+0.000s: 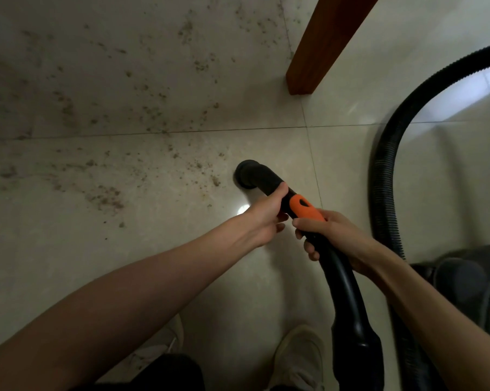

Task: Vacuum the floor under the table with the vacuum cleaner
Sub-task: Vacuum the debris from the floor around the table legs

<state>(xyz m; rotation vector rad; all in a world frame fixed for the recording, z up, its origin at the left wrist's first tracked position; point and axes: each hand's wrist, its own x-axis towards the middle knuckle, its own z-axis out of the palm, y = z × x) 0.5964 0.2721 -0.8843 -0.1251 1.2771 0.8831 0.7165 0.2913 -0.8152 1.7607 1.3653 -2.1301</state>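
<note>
The black vacuum handle tube (pixel 262 176) curves down to a round open nozzle end (pixel 245 172) just above the pale tiled floor. An orange grip patch (pixel 307 210) sits on the tube. My left hand (pixel 266 214) grips the tube just behind the bend. My right hand (pixel 327 238) holds it further back, fingers curled round the black handle below the orange patch. Brown crumbs and dirt (pixel 105 196) lie scattered over the tiles left of and beyond the nozzle.
A brown wooden table leg (pixel 320 49) stands on the floor at the upper right. The ribbed black hose (pixel 390 153) loops round the right side to the grey vacuum body (pixel 469 280). My pale shoes (pixel 297 359) stand at the bottom edge.
</note>
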